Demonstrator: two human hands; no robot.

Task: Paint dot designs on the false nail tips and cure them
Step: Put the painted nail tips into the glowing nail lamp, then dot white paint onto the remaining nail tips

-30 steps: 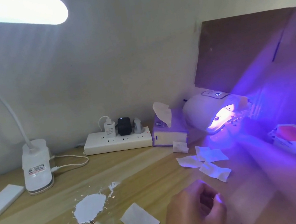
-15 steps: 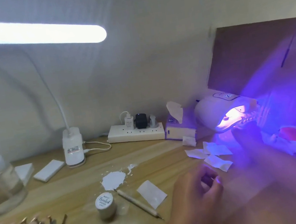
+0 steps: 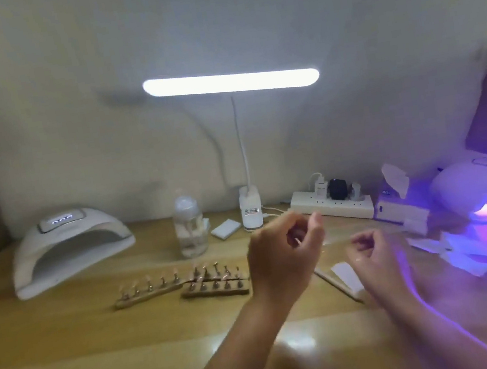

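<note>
Left hand hovers over the bench, fingers curled, hold unclear in blur; right hand, likewise curled, is now withdrawn from the lit curing lamp, so one batch is probably curing while nail tips on racks beside the left hand await dots.

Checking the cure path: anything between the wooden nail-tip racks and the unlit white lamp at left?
Nothing visible. Bare wooden tabletop lies between the wooden racks of false nail tips and the mouth of the unlit white dome curing lamp. The clear plastic bottle stands farther back, off that line.
</note>
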